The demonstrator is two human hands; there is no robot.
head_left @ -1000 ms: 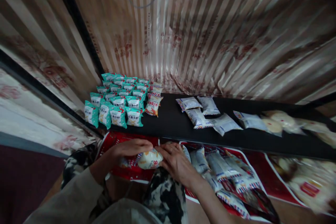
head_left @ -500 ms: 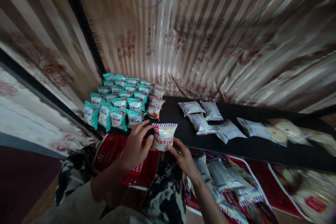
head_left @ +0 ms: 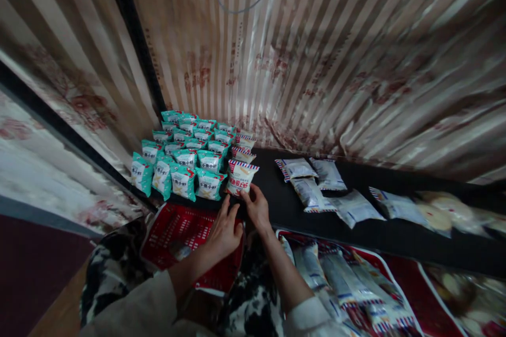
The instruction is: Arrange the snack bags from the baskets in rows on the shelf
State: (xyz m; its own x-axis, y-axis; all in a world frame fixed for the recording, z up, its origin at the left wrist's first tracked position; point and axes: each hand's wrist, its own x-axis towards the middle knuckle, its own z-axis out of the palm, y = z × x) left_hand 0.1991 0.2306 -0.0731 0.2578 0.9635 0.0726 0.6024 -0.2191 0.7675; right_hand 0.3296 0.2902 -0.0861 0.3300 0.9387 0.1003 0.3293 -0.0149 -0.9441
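We see the right hand pinching a striped snack packet upright on the black shelf, beside teal packets. Left hand spread, empty, over red basket.

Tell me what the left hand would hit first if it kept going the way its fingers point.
Probably the front edge of the black shelf, then the white snack packet with the red and blue striped top that the right hand steadies. The left hand points up and slightly right; depth is unclear.
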